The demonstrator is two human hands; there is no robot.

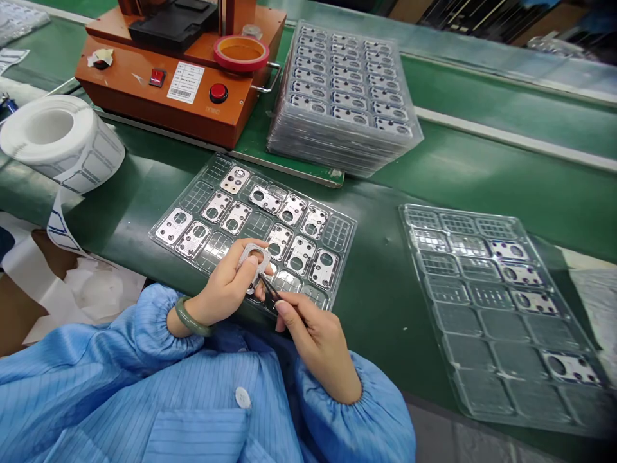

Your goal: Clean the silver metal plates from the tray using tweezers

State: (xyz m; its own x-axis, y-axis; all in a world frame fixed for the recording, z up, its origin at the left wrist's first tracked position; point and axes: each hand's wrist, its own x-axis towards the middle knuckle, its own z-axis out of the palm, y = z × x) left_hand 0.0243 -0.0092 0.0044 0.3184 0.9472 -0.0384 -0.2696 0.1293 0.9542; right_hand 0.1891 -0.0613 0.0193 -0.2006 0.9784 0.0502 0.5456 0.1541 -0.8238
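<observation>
Around: an orange machine (139, 96) with a red tape roll (241, 66) on top; white label roll (91, 138) at left, its strip hanging towards paper (103, 283) in a box (17, 321)
In the way: both hands hide some front pockets of the near tray (258, 225)
Left grip (226, 283): pinched on a metal plate (265, 257), raised over that tray's front
Right grip (313, 334): closed round dark tweezers (270, 289), tips by the plate; contact cannot be told
Count: eleven plates clear in the near tray, another partly hidden; four in the right tray (501, 325); one tray stack (337, 141), layers too tight to count
Desk (380, 270): green, shiny
Room: dim clutter (563, 48) beyond
</observation>
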